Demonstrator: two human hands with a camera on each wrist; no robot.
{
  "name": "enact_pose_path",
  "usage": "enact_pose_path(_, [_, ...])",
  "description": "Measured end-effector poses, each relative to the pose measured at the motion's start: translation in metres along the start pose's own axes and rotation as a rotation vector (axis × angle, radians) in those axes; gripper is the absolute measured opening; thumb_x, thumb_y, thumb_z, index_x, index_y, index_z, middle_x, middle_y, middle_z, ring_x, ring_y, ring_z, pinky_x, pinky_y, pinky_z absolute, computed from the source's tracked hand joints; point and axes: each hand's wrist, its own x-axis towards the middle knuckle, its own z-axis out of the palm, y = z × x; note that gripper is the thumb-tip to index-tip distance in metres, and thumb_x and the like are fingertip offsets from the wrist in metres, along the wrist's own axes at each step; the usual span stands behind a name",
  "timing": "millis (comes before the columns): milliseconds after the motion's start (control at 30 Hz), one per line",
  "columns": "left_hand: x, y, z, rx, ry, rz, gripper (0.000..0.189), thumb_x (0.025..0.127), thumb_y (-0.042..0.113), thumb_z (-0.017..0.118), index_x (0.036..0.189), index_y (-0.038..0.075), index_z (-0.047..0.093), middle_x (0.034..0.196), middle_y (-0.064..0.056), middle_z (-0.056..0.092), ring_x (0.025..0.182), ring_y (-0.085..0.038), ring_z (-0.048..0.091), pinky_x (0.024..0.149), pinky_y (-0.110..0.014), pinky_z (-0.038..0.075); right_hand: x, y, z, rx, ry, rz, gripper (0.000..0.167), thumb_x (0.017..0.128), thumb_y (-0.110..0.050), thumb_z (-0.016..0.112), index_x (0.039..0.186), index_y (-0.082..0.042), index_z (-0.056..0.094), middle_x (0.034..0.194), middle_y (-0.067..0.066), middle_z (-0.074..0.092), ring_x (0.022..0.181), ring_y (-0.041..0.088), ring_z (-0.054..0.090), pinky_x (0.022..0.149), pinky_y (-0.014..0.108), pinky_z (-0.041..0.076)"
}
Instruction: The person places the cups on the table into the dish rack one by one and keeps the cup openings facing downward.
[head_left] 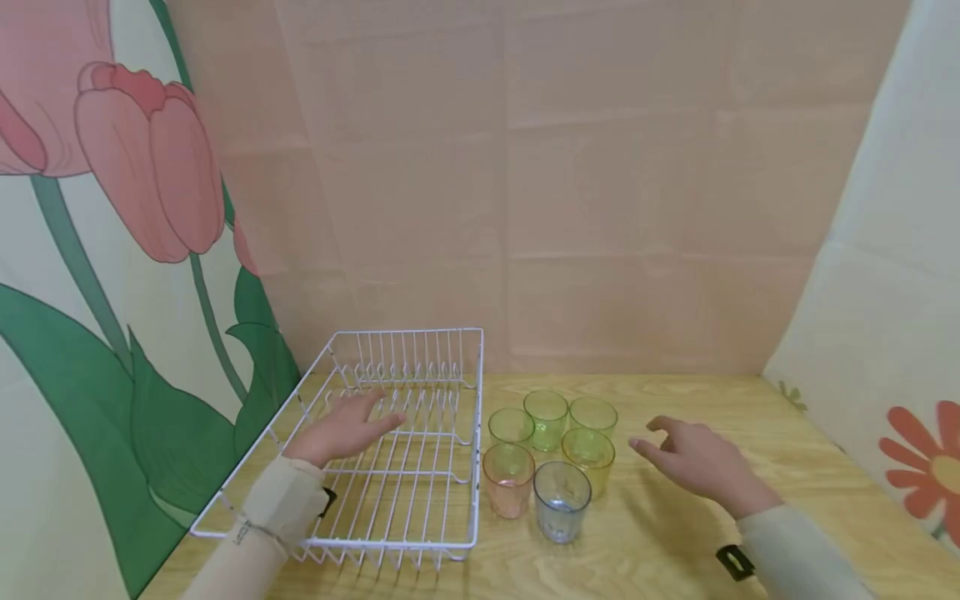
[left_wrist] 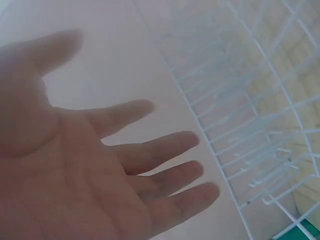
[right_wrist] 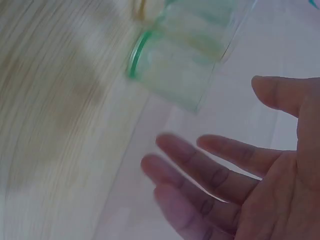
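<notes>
My left hand [head_left: 347, 429] is over the white wire dish rack [head_left: 477, 450], fingers spread and holding nothing. In the left wrist view its palm and outstretched fingers [left_wrist: 165, 152] show beside the wires. To the right of the glasses hovers my right hand [head_left: 701, 462], its fingers loosely bent around nothing. Several tinted glasses stand upright in a cluster between the rack and that hand: a blue-grey glass [head_left: 562, 504] in front, a pink glass [head_left: 509, 487] beside it, a yellow glass [head_left: 588, 458] behind, and green ones [head_left: 546, 421] at the back. Neither hand touches a glass.
A wood-grain tabletop [head_left: 637, 550] lies under everything. Behind it hangs a plain pinkish-brown cloth [head_left: 600, 208]. Cloth with printed tulips [head_left: 150, 167] borders the left side, and a pale cloth with a red flower [head_left: 926, 467] the right.
</notes>
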Motion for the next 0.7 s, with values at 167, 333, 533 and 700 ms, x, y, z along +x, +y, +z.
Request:
enact_pose_path(167, [-0.002, 0.008, -0.002, -0.056, -0.008, 0.033, 0.065, 0.102, 0.046, 0.053, 0.147, -0.001, 0.044, 0.141, -0.022, 0.054, 0.128, -0.039, 0.054, 0.104, -0.056, 0.043, 0.004, -0.014, 0.003, 0.088, -0.066, 0.027, 0.058, 0.098, -0.054, 0.055, 0.119, -0.001, 0.066, 0.087, 0.004, 0.070, 0.073, 0.013, 0.063, 0.057, 0.036, 0.050])
enact_pose_path(333, [-0.001, 0.020, -0.003, -0.117, -0.001, 0.073, 0.055, 0.100, 0.041, 0.059, 0.140, 0.004, 0.053, 0.118, -0.012, 0.068, 0.101, -0.024, 0.067, 0.087, -0.047, 0.054, 0.007, -0.025, 0.009, 0.199, -0.100, 0.039, 0.044, 0.099, -0.039, 0.061, 0.115, 0.002, 0.066, 0.077, 0.003, 0.069, 0.066, 0.016, 0.064, 0.056, 0.035, 0.051])
enact_pose_path(533, [-0.008, 0.042, -0.008, -0.140, 0.033, 0.116, 0.050, 0.100, 0.042, 0.059, 0.136, 0.008, 0.058, 0.109, -0.008, 0.070, 0.096, -0.020, 0.066, 0.084, -0.045, 0.053, 0.010, -0.032, 0.015, 0.309, -0.117, 0.068, 0.035, 0.099, -0.026, 0.060, 0.114, 0.005, 0.065, 0.068, 0.006, 0.066, 0.061, 0.021, 0.064, 0.055, 0.033, 0.052])
enact_pose_path(700, [-0.012, 0.053, -0.006, -0.181, 0.097, 0.124, 0.044, 0.100, 0.040, 0.059, 0.132, 0.009, 0.060, 0.104, -0.007, 0.070, 0.091, -0.017, 0.065, 0.080, -0.042, 0.053, 0.016, -0.038, 0.026, 0.352, -0.095, 0.097, 0.032, 0.097, -0.018, 0.058, 0.114, 0.009, 0.065, 0.069, 0.006, 0.068, 0.063, 0.021, 0.066, 0.056, 0.033, 0.054])
